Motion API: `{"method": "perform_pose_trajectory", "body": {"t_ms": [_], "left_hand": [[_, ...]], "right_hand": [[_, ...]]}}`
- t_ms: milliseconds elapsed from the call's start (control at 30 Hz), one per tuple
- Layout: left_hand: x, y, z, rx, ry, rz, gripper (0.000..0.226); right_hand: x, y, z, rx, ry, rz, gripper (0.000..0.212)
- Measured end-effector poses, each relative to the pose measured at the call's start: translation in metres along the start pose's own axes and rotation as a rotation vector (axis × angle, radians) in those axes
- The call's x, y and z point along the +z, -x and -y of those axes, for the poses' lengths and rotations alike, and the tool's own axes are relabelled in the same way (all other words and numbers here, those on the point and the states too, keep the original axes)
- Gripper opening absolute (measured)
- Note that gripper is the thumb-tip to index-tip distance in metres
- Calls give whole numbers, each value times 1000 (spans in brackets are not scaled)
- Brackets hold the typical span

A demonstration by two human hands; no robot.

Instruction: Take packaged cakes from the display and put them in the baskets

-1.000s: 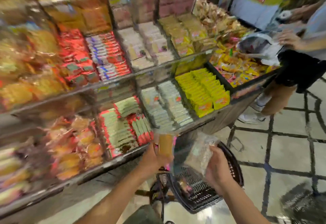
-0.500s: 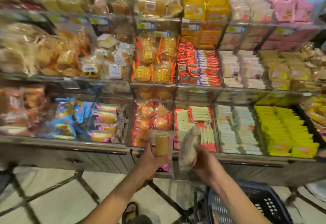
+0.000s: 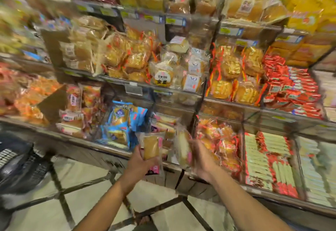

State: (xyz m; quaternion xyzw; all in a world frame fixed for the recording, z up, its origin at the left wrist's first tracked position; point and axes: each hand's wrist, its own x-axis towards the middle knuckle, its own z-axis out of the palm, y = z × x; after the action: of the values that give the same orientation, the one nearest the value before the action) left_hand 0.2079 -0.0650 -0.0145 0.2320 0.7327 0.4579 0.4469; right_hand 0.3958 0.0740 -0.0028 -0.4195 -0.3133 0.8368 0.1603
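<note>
My left hand (image 3: pixel 140 160) grips a clear-wrapped brown cake (image 3: pixel 151 147) with a pink label, held upright in front of the lowest display shelf. To its right, my right hand (image 3: pixel 201 156) holds a pale cream-filled cake (image 3: pixel 182 149) in a clear wrapper, edge-on to the camera. Both cakes hover just in front of the shelf's front rail (image 3: pixel 109 149). A black plastic basket (image 3: pixel 16 161) sits low at the far left, well apart from both hands. The frame is blurred by motion.
Tiered glass shelves hold many packaged cakes: blue packets (image 3: pixel 120 121) behind my left hand, red-wrapped buns (image 3: pixel 220 140) behind my right, red and green bars (image 3: pixel 269 158) further right. Tiled floor with dark lines (image 3: pixel 87 194) lies below.
The view has swung left along the display. The basket at lower right has left view and a black basket now shows at far left. Both hands still hold their cakes.
</note>
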Motion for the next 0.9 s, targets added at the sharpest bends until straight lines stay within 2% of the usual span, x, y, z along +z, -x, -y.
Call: {"method": "perform_pose_trajectory", "body": {"t_ms": [67,100,167,267,367,433,600,700,900], "left_hand": [[-29,-16,1,-14,25,-9,55],[-41,-21,1,-14,30,-13,53],[-61,-34,1,-19,39,-27,52],[-83,-51,4,-19,46,-64,54],[-95,-62,8,-32,27,-85,55],[-100,-70,10,-45,9,-107,53],[-109,-83,19,-62,-26,-172,58],[-112,-85,24,-49,-5,-164,54],[-112,-92,27,-89,8,-172,64]], "right_hand": [[15,-28,4,-47,102,-66,37],[22,-39,6,-74,246,-127,31],[35,-55,13,-167,694,-280,22],[46,-81,17,-389,1146,-265,45],[45,-117,8,-511,1550,-237,52],[45,-138,1,-572,1726,-219,59],[47,-170,-15,-658,1958,-260,60],[52,-177,-24,-664,2010,-259,62],[52,-180,-37,-650,2053,-303,60]]}}
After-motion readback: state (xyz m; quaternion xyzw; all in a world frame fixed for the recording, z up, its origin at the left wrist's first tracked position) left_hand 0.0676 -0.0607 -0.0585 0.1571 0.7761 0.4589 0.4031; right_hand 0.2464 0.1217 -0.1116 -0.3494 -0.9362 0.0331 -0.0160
